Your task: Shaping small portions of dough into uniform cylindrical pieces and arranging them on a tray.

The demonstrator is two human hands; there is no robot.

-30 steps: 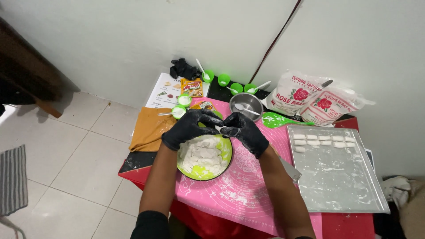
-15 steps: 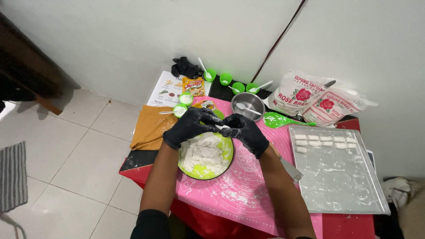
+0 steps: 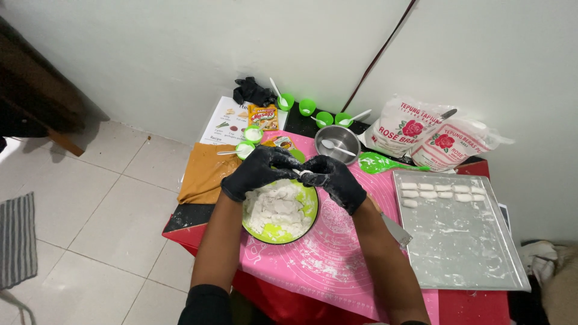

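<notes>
Both my hands wear black gloves and meet above a green bowl (image 3: 308, 221) filled with white dough chunks (image 3: 274, 207). My left hand (image 3: 259, 171) and my right hand (image 3: 334, 180) pinch one small piece of white dough (image 3: 304, 174) between their fingertips, over the bowl's far rim. The bowl stands on a pink silicone mat (image 3: 337, 265) dusted with flour. To the right lies a floured metal tray (image 3: 457, 241) with several small white dough pieces (image 3: 439, 188) lined up along its far edge.
A steel bowl with a spoon (image 3: 337, 144), a green spatula (image 3: 382, 162), two flour bags (image 3: 430, 132), several small green cups (image 3: 316, 111), an orange cloth (image 3: 205, 171), a seasoning packet (image 3: 263, 116) and a printed sheet (image 3: 226, 120) crowd the low red table (image 3: 481, 307). White wall behind, tiled floor left.
My hands stay together over the bowl, still working the small dough piece; the view has shifted only slightly.
</notes>
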